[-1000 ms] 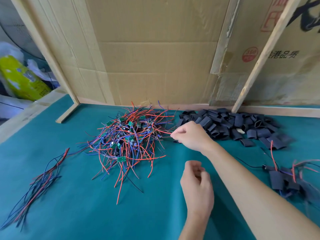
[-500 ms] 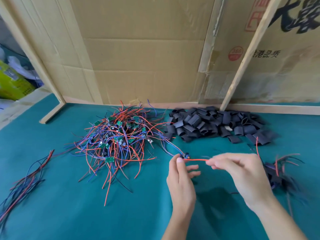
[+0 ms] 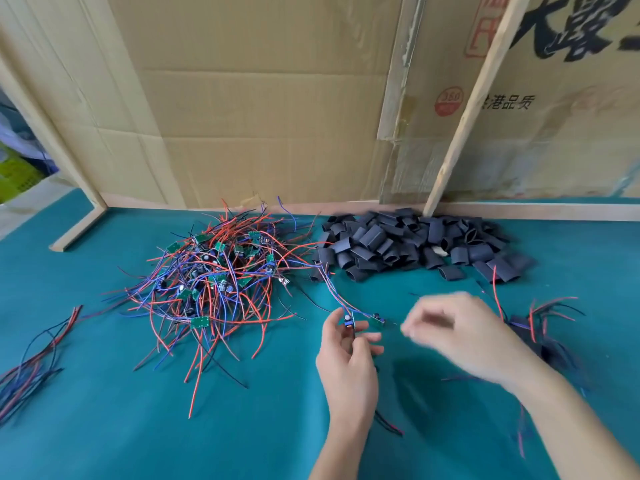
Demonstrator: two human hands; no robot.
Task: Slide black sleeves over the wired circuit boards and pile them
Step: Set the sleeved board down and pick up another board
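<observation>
Cardboard (image 3: 277,109) walled the back of the teal mat (image 3: 104,427), with a wooden strut (image 3: 464,126) leaning down into the sleeves (image 3: 408,244) heaped at its foot. Left of them sprawled the tangle of wired boards (image 3: 214,275), loose wires (image 3: 31,362) lying far left. The left hand (image 3: 346,362) pinched one board (image 3: 349,322) between thumb and fingers, its wires trailing back to the tangle. The right hand (image 3: 464,337) was blurred just beside it; I cannot tell its grip. Sleeved boards (image 3: 533,330) were piled behind that hand, partly hidden.
</observation>
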